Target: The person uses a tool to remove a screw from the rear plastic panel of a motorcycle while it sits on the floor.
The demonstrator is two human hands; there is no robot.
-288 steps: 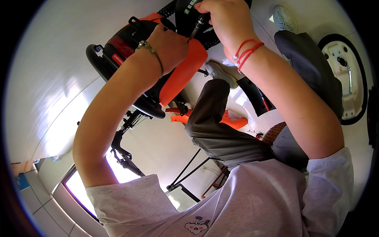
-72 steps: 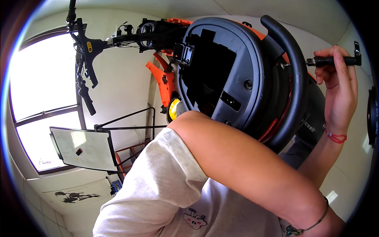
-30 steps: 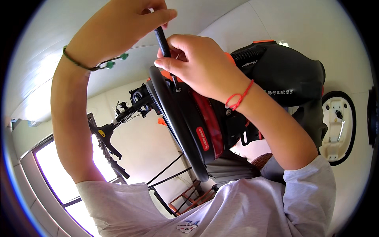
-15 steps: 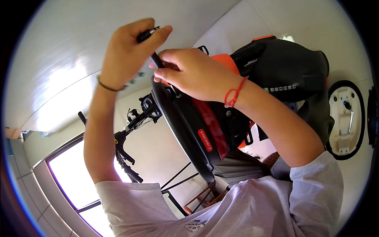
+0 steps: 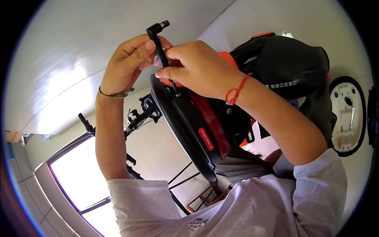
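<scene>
A black L-shaped hand driver (image 5: 159,49) with a knurled shaft stands tilted over the rear of a black and orange bike (image 5: 189,118). Its bent head with a metal tip points up and right. From the lower end a thin bit reaches down to a bolt (image 5: 178,94) beside the red tail light (image 5: 211,122). My left hand (image 5: 128,65) is closed at the upper shaft, thumb against it, other fingers partly hidden behind. Lower down, my right hand (image 5: 201,67) pinches the knurled part between thumb and fingers. A curved black rail (image 5: 169,118) runs just below the hands.
Handlebars with levers (image 5: 136,122) show behind my left forearm. At right lies an upturned seat (image 5: 347,118) with a silver tool on its pale underside. A black cover (image 5: 292,63) sits beyond my right forearm. A bright window (image 5: 81,177) is at lower left.
My left hand has turned and lowered from around the driver's head to its upper shaft, uncovering the head. The right hand keeps its pinch, nearly in place.
</scene>
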